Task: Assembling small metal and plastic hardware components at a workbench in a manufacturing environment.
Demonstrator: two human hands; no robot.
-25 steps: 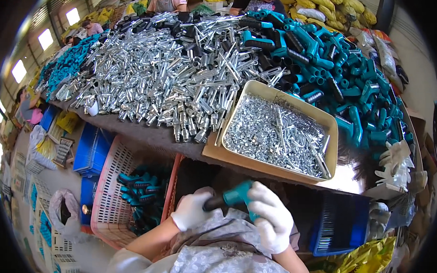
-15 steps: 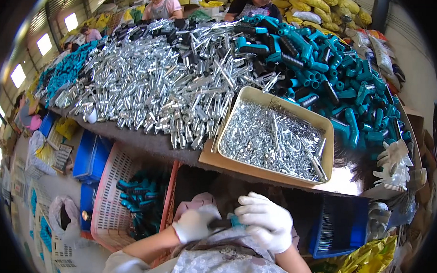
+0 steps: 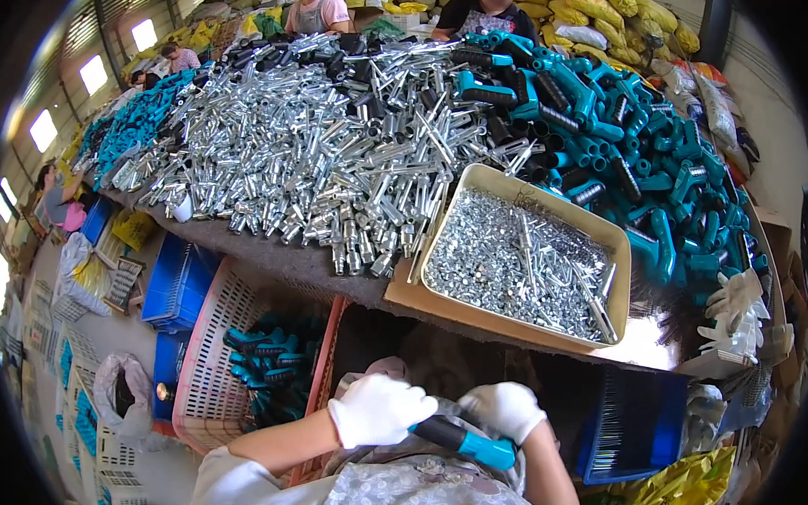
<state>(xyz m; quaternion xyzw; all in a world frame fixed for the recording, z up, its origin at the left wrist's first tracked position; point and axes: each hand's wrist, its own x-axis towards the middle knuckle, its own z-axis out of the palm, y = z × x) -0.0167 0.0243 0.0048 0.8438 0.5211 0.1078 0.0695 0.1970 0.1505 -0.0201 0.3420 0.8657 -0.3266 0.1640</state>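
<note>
Moved since the earlier frame: right grip (image 3: 506, 409), then spread flat beside the piece, now curled and set behind it; teal-and-black tool handle (image 3: 464, 442), then mostly hidden between the gloves, now showing lengthwise, lower, over the lap. Position: handle sloping from the fingertips of the left grip (image 3: 383, 412) down to the right, its teal end just beside the right wrist, the patterned grey apron (image 3: 403, 488) behind and below. Materials: handle cylindrical, a dark sleeve meeting a smooth teal end; gloves white, fabric; desk (image 3: 266, 254) covered in grey, fuzzy cloth, bearing a heap of bright metal parts (image 3: 285, 150), slender and tubular, and a heap of teal handles (image 3: 669, 190) with ribbed black insets; cream tray (image 3: 626, 280), rectangular with rounded corners, filled with small shiny metal pieces (image 3: 484, 259), on brown cardboard (image 3: 423, 298); pink basket (image 3: 214, 366), perforated plastic, below the desk at left, containing further teal-and-black pieces (image 3: 270, 368). Grips: left, fingers bent together, pinching the handle by its upper end; right, fingers folded inward, contents hidden, and whether it touches the handle cannot be told.
</note>
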